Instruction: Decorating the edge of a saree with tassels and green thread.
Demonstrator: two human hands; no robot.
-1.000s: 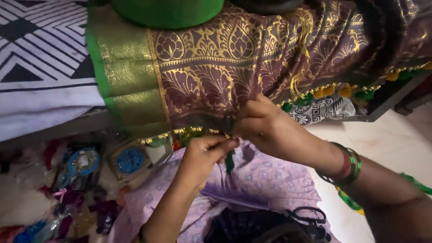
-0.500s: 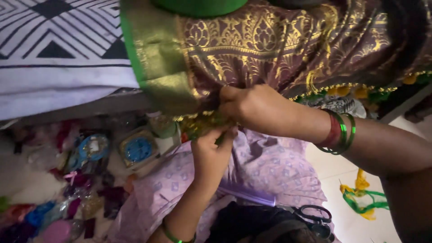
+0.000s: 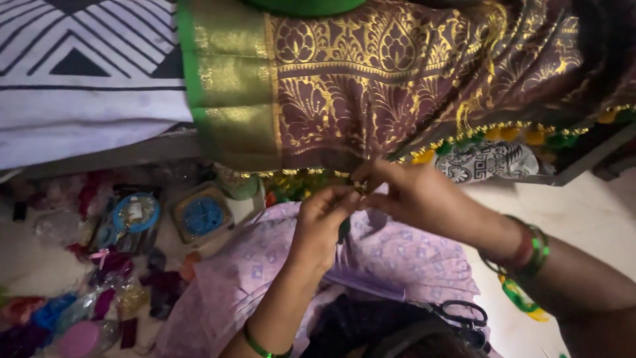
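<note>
A maroon silk cloth with gold patterns and a green-gold border point(image 3: 371, 86) hangs over the edge of a bed. Its lower hem point(image 3: 464, 136) carries small yellow and green tassels. My left hand point(image 3: 324, 222) and my right hand point(image 3: 411, 195) meet at the hem, just below the cloth. The fingertips of both hands pinch the same small spot of hem and thread. Green and red bangles sit on my right wrist point(image 3: 527, 248). A thin green bangle circles my left forearm. What lies between the fingertips is too small to make out.
A black-and-white striped bedsheet point(image 3: 79, 73) covers the bed at upper left. Small boxes, blue round tins point(image 3: 136, 212) and coloured packets lie on the floor at left. Black-handled scissors point(image 3: 460, 311) rest on my lilac-clothed lap point(image 3: 391, 258). White floor shows at right.
The view has shifted, with the cloth sliding right then left in frame. Both hands stay together at the hem; the left hand has risen slightly to meet the right fingertips.
</note>
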